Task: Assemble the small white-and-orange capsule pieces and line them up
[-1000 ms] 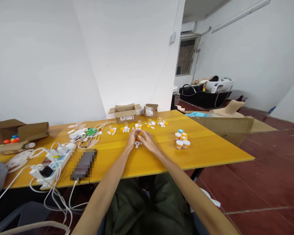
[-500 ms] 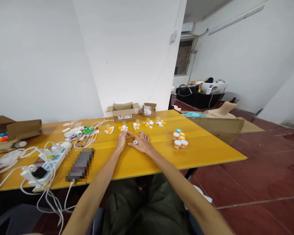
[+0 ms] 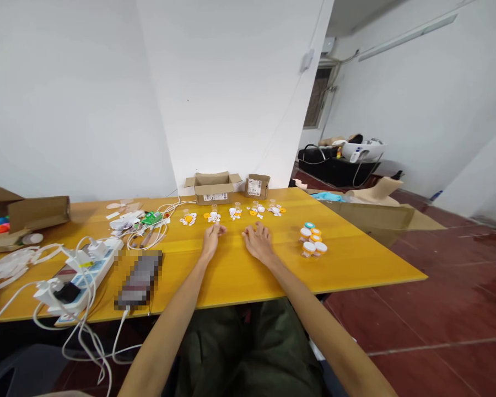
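My left hand (image 3: pixel 213 240) rests on the yellow wooden table (image 3: pixel 231 281), fingers loosely bent and thumb apart, with nothing visible in it. To its right, my right hand (image 3: pixel 258 242) lies palm down with its fingers spread. Just beyond both hands runs a row of small piles of white and orange round pieces (image 3: pixel 214 216), (image 3: pixel 235 213), (image 3: pixel 276 210), each by a small clear cup (image 3: pixel 272 203). Several clear jars with white, orange and teal lids (image 3: pixel 308 248) stand grouped to the right of my right hand. Anything under my palms is hidden.
Two cardboard boxes (image 3: pixel 213 190), (image 3: pixel 257 186) stand against the wall. On the left are a power strip (image 3: pixel 93 273) with tangled white cables, a pixelated dark phone-like object (image 3: pixel 139 280), a green circuit board (image 3: pixel 152 218) and a box (image 3: pixel 39 212) with coloured balls.
My hands have moved apart, the right one to the right. The small white round piece by my right thumb is no longer visible. The view has turned slightly left.
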Motion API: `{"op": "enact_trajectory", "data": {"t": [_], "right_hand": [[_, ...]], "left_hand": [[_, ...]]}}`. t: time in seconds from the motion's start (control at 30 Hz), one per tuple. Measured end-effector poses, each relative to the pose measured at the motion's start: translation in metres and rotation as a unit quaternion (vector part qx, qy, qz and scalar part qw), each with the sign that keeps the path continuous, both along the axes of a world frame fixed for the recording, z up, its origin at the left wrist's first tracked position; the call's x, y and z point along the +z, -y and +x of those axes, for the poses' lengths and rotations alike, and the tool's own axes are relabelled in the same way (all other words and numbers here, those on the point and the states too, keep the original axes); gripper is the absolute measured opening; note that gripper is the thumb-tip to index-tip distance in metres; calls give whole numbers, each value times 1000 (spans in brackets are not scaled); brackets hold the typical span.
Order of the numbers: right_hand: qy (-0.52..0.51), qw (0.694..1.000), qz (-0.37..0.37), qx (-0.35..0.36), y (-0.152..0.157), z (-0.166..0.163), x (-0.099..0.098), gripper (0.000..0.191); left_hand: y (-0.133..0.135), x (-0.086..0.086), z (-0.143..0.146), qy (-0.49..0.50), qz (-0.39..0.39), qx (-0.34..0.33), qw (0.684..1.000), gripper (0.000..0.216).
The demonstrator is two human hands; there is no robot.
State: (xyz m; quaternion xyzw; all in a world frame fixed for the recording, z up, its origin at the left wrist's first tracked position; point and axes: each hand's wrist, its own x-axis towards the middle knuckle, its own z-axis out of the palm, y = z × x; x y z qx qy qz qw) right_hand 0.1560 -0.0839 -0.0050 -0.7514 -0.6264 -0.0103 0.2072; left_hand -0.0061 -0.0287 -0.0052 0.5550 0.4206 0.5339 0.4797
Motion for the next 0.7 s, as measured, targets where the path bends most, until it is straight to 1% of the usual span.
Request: {"op": "enact_trajectory", "data": {"t": [0.23,0.47,0.6,0.7], "right_hand": [[-23,995,-9,-102,-7,34,-3,36],[-41,980,8,-193,-23,64,-4,38],[-49,975,0,-219,-26,73,1,38],[-47,974,-1,-221,-24,75,5,38]], "left_hand": [[0,-6,3,-11,14,-13,1000,42],[2,-10,5,-34,49,-11,998,43],[5,-9,5,-88,79,-25,993,37],[9,-9,9,-169,114,-58,977,26]]}}
